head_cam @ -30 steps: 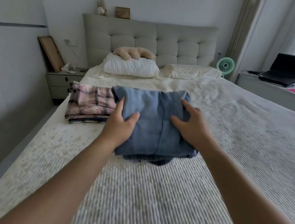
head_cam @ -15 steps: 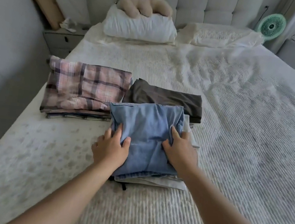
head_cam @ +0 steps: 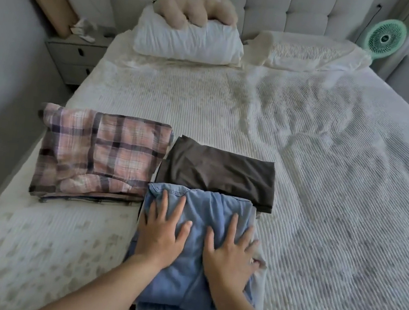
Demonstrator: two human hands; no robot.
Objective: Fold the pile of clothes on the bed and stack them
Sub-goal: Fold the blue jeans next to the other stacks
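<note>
The folded blue garment (head_cam: 197, 244) was pressed flat by the left hand (head_cam: 160, 237) and the right hand (head_cam: 229, 258) — fingers spread, nothing pinched. It was laid on a pale folded piece near the bed's (head_cam: 322, 195) front edge, touching the dark folded garment (head_cam: 218, 172) behind and just beside the plaid pile (head_cam: 98, 154).

Two bare forearms reach in from the bottom edge; no sleeve, watch or ring shows on the left hand (head_cam: 161, 237) or right hand (head_cam: 228, 257)
</note>
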